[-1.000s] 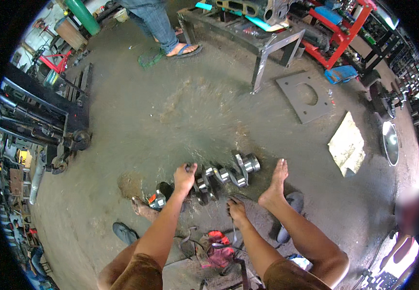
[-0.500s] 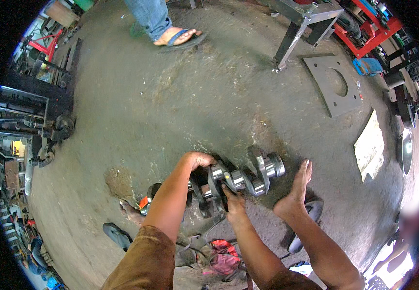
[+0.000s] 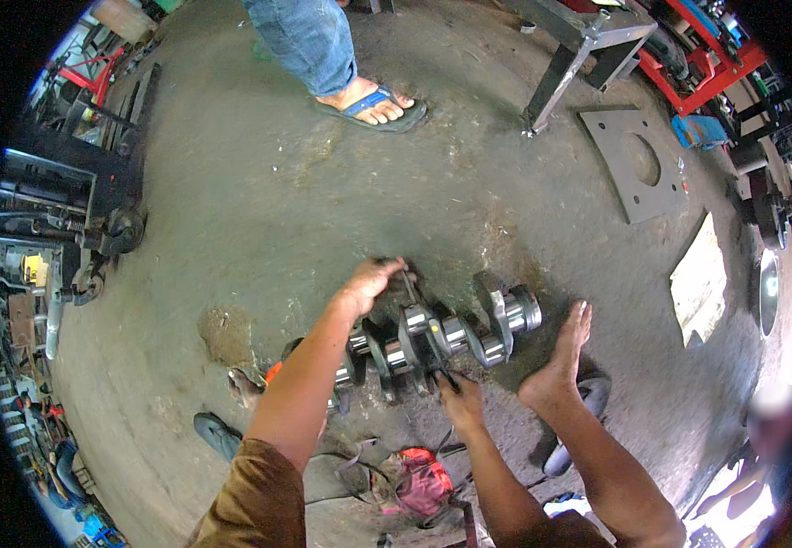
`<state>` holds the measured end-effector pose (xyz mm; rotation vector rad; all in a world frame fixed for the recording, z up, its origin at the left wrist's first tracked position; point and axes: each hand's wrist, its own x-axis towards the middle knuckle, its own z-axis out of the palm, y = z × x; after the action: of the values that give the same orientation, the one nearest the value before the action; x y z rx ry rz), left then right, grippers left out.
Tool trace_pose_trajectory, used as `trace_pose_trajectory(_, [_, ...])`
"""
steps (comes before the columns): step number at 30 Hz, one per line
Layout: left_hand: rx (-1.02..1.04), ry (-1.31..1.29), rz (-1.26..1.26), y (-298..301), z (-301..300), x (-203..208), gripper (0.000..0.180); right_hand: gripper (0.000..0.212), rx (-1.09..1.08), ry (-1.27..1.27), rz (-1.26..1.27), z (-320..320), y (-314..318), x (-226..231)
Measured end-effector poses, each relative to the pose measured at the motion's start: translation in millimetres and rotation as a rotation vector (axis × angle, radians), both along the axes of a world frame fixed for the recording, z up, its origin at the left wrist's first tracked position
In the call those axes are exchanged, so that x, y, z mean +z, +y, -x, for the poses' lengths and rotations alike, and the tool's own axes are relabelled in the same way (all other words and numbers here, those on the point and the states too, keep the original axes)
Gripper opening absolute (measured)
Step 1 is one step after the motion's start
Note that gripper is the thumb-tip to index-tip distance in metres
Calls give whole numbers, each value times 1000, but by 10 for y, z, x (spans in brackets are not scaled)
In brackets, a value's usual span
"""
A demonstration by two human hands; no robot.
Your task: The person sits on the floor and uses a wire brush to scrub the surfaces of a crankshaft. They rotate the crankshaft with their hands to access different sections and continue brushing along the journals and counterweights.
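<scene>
A steel crankshaft with shiny journals and dark webs lies slantwise on the floor in front of me. My left hand is above its far side, fingers pinched on the end of a thin dark strip that runs down to the middle of the shaft. On the near side, my right hand is closed on a dark end that looks like the same strip. Where the strip passes round the shaft is hidden. My left forearm covers part of the crankshaft's left end, near an orange patch.
My bare right foot rests beside the shaft's right end. Rags lie near me. Ahead stands another person's sandaled foot. A metal stand, holed plate and paper sheet are right; a wheeled jack is left.
My left hand has risen off the shaft, away from me, while my right hand has drawn slightly back toward me. The other person's foot has stepped right and nearer.
</scene>
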<state>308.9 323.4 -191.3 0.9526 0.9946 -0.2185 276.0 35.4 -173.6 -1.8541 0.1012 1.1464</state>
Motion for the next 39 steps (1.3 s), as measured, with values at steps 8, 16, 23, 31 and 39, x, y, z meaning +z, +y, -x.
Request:
trace_pose_trajectory(8, [343,-450,-446,30,-210,874,30,40,228,77,14,504,-1119,178])
trace_pose_trajectory(16, [276,-654,-1110,-645,216,2695,23,48,317,82,-206,444,-1060,593])
trace_pose_trajectory(23, [500,-736,-518,-1949,1168,3326,21,42,-15,44,-424,150,-155,689])
trace_pose_trajectory(31, [323,-328,-528,-3136,1788,3250,17,63,-790,-10,-566,-773,137,1688])
trace_pose_trajectory(39, [472,-210,-555,-3211,1422,2643,23,74,-752,-215,-641,-680,21,1497])
